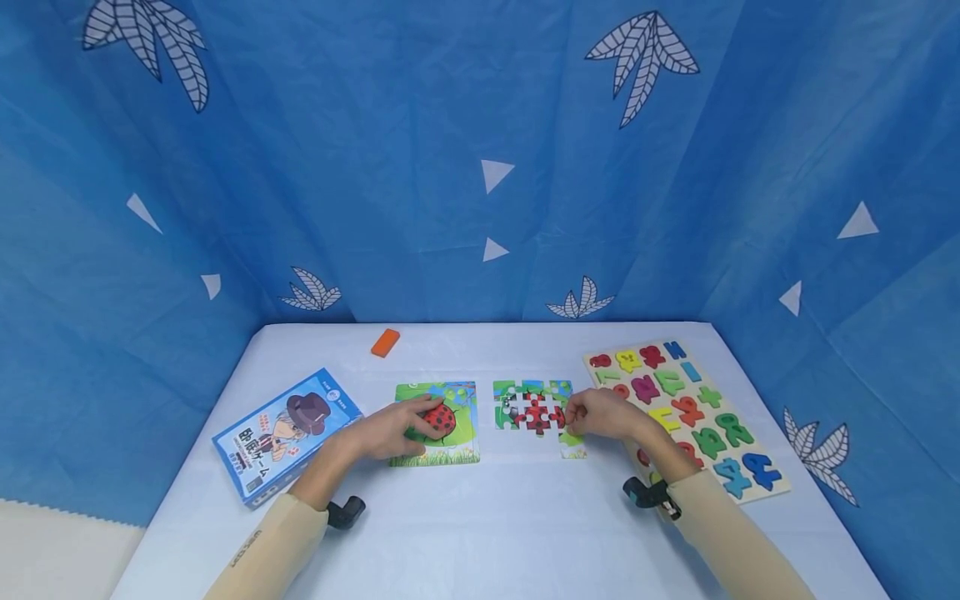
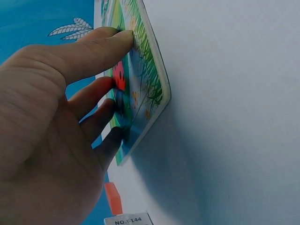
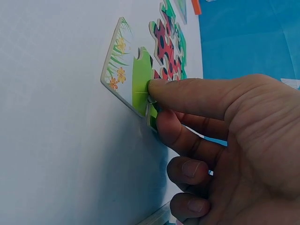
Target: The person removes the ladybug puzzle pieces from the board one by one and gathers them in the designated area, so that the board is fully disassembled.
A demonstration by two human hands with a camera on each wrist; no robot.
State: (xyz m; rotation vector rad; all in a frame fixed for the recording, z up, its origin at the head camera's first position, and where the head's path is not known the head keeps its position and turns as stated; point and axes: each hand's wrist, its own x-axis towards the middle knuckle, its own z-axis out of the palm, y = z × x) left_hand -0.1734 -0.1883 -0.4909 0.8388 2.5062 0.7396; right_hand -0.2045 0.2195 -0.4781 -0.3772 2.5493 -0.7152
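My left hand (image 1: 393,429) rests its fingertips and thumb on a square ladybug picture board (image 1: 467,433), its fingers loosely bent and spread. To the right lies a partly joined jigsaw puzzle (image 1: 536,418) with the same red ladybug, gaps showing along its lower side. At its right edge my right hand (image 1: 606,412) pinches a green puzzle piece (image 3: 153,112) between thumb and index finger, the other fingers curled. Just below the pinch, a corner piece (image 3: 123,65) with grass and orange flowers lies on the table. The fingers partly cover the pinched piece.
A blue box (image 1: 281,437) with a cartoon figure in a hat lies at the left. An orange block (image 1: 386,342) sits near the back edge. At the right, a wooden board of colourful letter shapes (image 1: 708,400) reaches under my right forearm. Blue curtains (image 1: 420,167) surround the white table.
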